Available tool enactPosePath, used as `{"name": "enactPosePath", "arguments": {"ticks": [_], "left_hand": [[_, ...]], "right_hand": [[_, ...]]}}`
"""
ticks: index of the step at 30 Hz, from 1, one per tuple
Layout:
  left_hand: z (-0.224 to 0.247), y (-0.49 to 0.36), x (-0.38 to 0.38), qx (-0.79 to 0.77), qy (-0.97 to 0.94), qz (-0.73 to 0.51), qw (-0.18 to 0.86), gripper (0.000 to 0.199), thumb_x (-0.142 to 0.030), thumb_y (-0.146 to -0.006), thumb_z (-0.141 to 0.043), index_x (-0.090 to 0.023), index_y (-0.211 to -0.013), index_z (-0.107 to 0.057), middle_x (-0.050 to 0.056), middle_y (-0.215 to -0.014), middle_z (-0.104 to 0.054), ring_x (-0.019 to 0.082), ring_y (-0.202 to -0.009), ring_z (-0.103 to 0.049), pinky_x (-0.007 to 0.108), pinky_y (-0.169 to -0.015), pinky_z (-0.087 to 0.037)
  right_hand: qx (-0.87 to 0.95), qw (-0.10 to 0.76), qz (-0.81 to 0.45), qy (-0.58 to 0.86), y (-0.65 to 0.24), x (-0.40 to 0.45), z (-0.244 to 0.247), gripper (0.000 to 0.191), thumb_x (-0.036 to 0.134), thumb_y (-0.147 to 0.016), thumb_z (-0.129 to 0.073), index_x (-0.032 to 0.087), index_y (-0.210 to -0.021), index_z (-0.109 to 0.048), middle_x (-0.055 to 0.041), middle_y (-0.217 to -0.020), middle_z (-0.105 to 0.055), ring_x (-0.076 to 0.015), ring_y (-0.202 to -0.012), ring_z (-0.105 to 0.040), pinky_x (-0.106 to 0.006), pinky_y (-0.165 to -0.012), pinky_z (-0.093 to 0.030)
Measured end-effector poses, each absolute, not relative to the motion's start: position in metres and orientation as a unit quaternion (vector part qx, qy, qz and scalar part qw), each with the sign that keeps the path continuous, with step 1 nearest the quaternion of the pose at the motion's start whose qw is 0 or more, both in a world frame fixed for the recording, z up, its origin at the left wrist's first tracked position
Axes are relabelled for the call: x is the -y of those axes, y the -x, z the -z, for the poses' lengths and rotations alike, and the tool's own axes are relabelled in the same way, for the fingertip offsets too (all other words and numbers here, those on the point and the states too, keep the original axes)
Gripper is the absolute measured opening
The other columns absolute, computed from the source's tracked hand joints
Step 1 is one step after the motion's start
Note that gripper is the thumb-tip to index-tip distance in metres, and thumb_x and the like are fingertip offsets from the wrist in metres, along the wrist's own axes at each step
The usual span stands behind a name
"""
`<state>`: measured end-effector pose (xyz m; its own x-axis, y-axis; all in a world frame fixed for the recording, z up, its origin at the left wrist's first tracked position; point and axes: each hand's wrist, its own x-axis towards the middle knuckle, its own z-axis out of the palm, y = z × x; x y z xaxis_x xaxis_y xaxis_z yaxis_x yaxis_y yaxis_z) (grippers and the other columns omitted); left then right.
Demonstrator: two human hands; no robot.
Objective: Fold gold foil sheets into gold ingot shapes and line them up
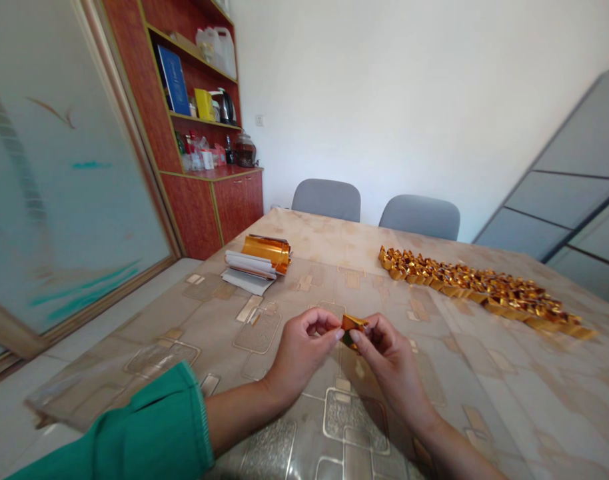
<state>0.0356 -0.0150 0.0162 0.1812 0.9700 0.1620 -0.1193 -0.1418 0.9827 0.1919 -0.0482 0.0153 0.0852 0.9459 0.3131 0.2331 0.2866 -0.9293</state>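
Note:
Above the middle of the table, a small folded piece of gold foil paper [353,324] is pinched between both hands. My left hand [307,347] grips its left edge with thumb and forefinger. Its right side is held by my right hand [388,350], thumb in front and fingers curled behind. Farther back to the left lies a stack of gold and white paper sheets [265,252], curled up at the edges. On the right, many folded gold pieces [464,283] stand in long, close rows.
The patterned table [304,400] has a clear plastic cover. Two grey chairs [327,199] stand at its far side. A red-brown shelf cabinet [204,140] is at the back left, beside a frosted glass door [59,160]. Grey panels [574,180] lean at the right.

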Motion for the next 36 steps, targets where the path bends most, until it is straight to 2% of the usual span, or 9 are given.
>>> {"name": "enactPosePath", "arguments": {"ticks": [7, 13, 18, 21, 26, 32, 36], "left_hand": [[-0.016, -0.036, 0.014, -0.391, -0.538, -0.504, 0.551, 0.015, -0.027, -0.070, -0.072, -0.015, -0.077, -0.066, 0.000, -0.070, -0.063, 0.013, -0.062, -0.054, 0.023, -0.058, -0.042], [-0.017, -0.036, 0.015, -0.390, -0.521, -0.482, 0.587, 0.022, -0.031, -0.068, -0.074, -0.014, -0.079, -0.065, 0.000, -0.070, -0.062, 0.011, -0.059, -0.052, 0.023, -0.056, -0.041], [-0.021, -0.035, 0.015, -0.371, -0.516, -0.469, 0.613, 0.023, -0.032, -0.068, -0.074, -0.015, -0.072, -0.060, -0.004, -0.060, -0.055, 0.009, -0.054, -0.047, 0.021, -0.052, -0.037], [-0.023, -0.034, 0.014, -0.372, -0.521, -0.473, 0.605, 0.022, -0.032, -0.068, -0.074, -0.015, -0.070, -0.060, -0.004, -0.061, -0.054, 0.009, -0.055, -0.046, 0.021, -0.053, -0.036], [-0.027, -0.034, 0.014, -0.374, -0.526, -0.479, 0.595, 0.022, -0.032, -0.067, -0.076, -0.014, -0.069, -0.062, -0.002, -0.065, -0.057, 0.010, -0.059, -0.049, 0.021, -0.056, -0.038], [-0.029, -0.034, 0.015, -0.360, -0.503, -0.464, 0.634, 0.028, -0.036, -0.067, -0.078, -0.015, -0.069, -0.059, -0.006, -0.058, -0.052, 0.007, -0.049, -0.043, 0.019, -0.048, -0.032], [-0.027, -0.038, 0.012, -0.328, -0.477, -0.467, 0.669, 0.027, -0.033, -0.068, -0.081, -0.015, -0.075, -0.062, -0.004, -0.064, -0.058, 0.007, -0.053, -0.048, 0.020, -0.051, -0.037]], "right_hand": [[0.599, 0.541, -0.314, 0.500, -0.193, 0.047, -0.013, 0.025, 0.040, -0.087, -0.065, 0.020, -0.075, -0.057, 0.0023, -0.067, -0.054, -0.0154, -0.064, -0.047, -0.027, -0.059, -0.037], [0.607, 0.538, -0.305, 0.499, -0.193, 0.046, -0.012, 0.024, 0.039, -0.088, -0.066, 0.020, -0.076, -0.058, 0.0030, -0.067, -0.053, -0.0146, -0.063, -0.047, -0.026, -0.058, -0.037], [0.614, 0.533, -0.298, 0.500, -0.193, 0.046, -0.012, 0.025, 0.040, -0.086, -0.066, 0.020, -0.073, -0.058, 0.0032, -0.065, -0.052, -0.0144, -0.062, -0.046, -0.026, -0.057, -0.036], [0.615, 0.538, -0.294, 0.495, -0.193, 0.046, -0.014, 0.024, 0.038, -0.086, -0.066, 0.020, -0.074, -0.058, 0.0029, -0.065, -0.053, -0.0144, -0.062, -0.047, -0.026, -0.057, -0.037], [0.605, 0.555, -0.292, 0.490, -0.191, 0.048, -0.019, 0.023, 0.037, -0.084, -0.068, 0.021, -0.073, -0.056, 0.0035, -0.064, -0.052, -0.0138, -0.060, -0.046, -0.025, -0.055, -0.036], [0.598, 0.568, -0.304, 0.478, -0.192, 0.047, -0.018, 0.019, 0.033, -0.083, -0.069, 0.021, -0.074, -0.057, 0.0036, -0.066, -0.053, -0.0135, -0.061, -0.047, -0.025, -0.056, -0.037], [0.573, 0.584, -0.330, 0.470, -0.191, 0.047, -0.020, 0.022, 0.035, -0.083, -0.071, 0.021, -0.074, -0.056, 0.0040, -0.066, -0.053, -0.0128, -0.061, -0.047, -0.024, -0.056, -0.037]]}}
